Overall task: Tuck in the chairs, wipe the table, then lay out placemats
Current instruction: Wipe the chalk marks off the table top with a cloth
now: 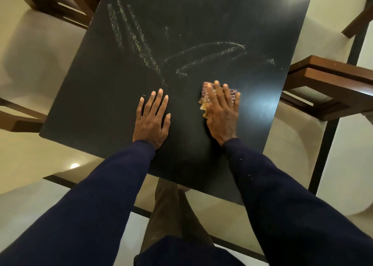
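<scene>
A black square table [121,96] fills the middle of the view, with pale chalky streaks [131,35] across its far half. My left hand [152,120] lies flat on the tabletop, fingers straight and spread. My right hand [222,114] presses flat on a small patterned cloth [205,96] with purple and tan colours, near the table's right edge. Most of the cloth is hidden under my fingers. Both arms wear dark blue sleeves.
Wooden chairs stand around the table: one at the right [323,88], one at the far left [60,1], another at the left edge [18,120], and a leg at the top right [359,19]. Pale floor surrounds everything.
</scene>
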Demonstrator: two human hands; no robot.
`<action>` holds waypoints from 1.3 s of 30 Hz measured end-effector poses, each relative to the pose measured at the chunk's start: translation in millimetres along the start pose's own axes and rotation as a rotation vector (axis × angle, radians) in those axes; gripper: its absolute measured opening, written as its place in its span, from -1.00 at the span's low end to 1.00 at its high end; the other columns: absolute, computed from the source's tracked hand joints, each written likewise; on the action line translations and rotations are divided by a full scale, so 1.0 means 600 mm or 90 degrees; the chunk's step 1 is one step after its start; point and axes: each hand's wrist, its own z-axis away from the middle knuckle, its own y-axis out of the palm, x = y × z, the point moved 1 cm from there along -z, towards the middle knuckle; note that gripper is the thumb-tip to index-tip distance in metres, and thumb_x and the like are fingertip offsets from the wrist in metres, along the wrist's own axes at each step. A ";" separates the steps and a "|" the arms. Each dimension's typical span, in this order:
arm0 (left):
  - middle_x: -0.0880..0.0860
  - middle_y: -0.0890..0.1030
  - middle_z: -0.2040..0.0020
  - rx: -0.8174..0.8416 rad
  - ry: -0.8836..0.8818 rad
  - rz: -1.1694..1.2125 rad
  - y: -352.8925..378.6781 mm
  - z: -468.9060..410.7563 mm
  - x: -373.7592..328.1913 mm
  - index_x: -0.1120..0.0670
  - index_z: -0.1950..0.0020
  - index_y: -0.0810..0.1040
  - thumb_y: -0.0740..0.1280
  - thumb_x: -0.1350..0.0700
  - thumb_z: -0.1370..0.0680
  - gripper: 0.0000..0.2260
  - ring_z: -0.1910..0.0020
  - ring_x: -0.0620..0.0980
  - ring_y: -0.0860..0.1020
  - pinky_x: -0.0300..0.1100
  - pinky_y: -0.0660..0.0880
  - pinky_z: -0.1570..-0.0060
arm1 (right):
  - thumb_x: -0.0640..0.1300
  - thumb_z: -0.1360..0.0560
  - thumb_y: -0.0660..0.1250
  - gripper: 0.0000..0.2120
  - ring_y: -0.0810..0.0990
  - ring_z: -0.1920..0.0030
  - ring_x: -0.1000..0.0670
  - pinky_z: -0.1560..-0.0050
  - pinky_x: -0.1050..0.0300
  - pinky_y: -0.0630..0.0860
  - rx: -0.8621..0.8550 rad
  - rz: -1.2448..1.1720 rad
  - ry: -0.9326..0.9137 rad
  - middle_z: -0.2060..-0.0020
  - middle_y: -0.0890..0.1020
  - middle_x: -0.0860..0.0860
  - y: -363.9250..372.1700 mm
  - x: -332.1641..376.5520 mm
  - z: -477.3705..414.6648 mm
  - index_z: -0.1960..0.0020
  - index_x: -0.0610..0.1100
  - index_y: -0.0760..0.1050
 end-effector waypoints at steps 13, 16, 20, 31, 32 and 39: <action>0.10 0.19 -0.72 -0.008 -0.004 0.009 -0.001 -0.001 -0.002 0.09 -0.70 0.25 0.14 -0.01 -0.75 -0.49 -0.71 0.09 0.14 0.22 0.09 -0.65 | -0.04 -0.63 0.27 -0.36 0.14 -0.70 -0.21 -0.61 -0.48 0.09 0.056 -0.025 -0.210 -0.69 0.24 -0.11 -0.028 -0.103 0.114 -0.69 -0.09 0.26; 0.10 0.19 -0.72 -0.008 -0.006 0.012 -0.001 0.002 -0.002 0.09 -0.69 0.26 0.14 -0.01 -0.75 -0.50 -0.71 0.09 0.14 0.22 0.09 -0.65 | -0.04 -0.70 0.16 -0.43 0.17 -0.70 -0.16 -0.63 -0.41 0.08 0.011 -0.002 -0.062 -0.69 0.26 -0.06 -0.014 -0.053 0.046 -0.70 -0.05 0.25; 0.09 0.19 -0.72 -0.012 -0.007 0.012 -0.002 0.000 -0.001 0.10 -0.69 0.26 0.15 0.01 -0.75 -0.50 -0.71 0.08 0.14 0.21 0.09 -0.65 | -0.03 -0.69 0.15 -0.41 0.15 -0.70 -0.18 -0.63 -0.44 0.04 0.007 0.002 -0.043 -0.70 0.23 -0.07 0.008 0.046 -0.006 -0.71 -0.02 0.21; 0.09 0.19 -0.72 -0.012 -0.005 0.027 0.000 0.003 -0.003 0.10 -0.70 0.25 0.14 0.02 -0.76 -0.50 -0.71 0.09 0.14 0.22 0.10 -0.65 | 0.07 -0.61 0.36 -0.27 0.08 -0.72 -0.21 -0.62 -0.50 0.04 0.110 -0.017 -0.333 -0.71 0.18 -0.12 -0.034 -0.103 0.149 -0.71 -0.07 0.22; 0.10 0.18 -0.72 -0.008 -0.005 0.021 0.001 0.003 -0.004 0.10 -0.70 0.24 0.14 0.01 -0.76 -0.50 -0.71 0.09 0.13 0.22 0.09 -0.65 | 0.04 -0.60 0.37 -0.28 0.10 -0.71 -0.21 -0.61 -0.51 0.04 0.100 -0.011 -0.316 -0.70 0.19 -0.12 -0.041 -0.133 0.139 -0.70 -0.08 0.23; 0.11 0.12 -0.74 0.034 0.065 -0.012 0.005 0.007 -0.010 0.14 -0.72 0.18 0.08 0.08 -0.78 -0.51 -0.72 0.09 0.09 0.25 0.09 -0.65 | -0.02 -0.73 0.06 -0.44 0.12 -0.71 -0.18 -0.65 -0.40 0.02 0.028 0.026 0.073 -0.71 0.19 -0.07 -0.025 -0.138 -0.048 -0.72 -0.01 0.16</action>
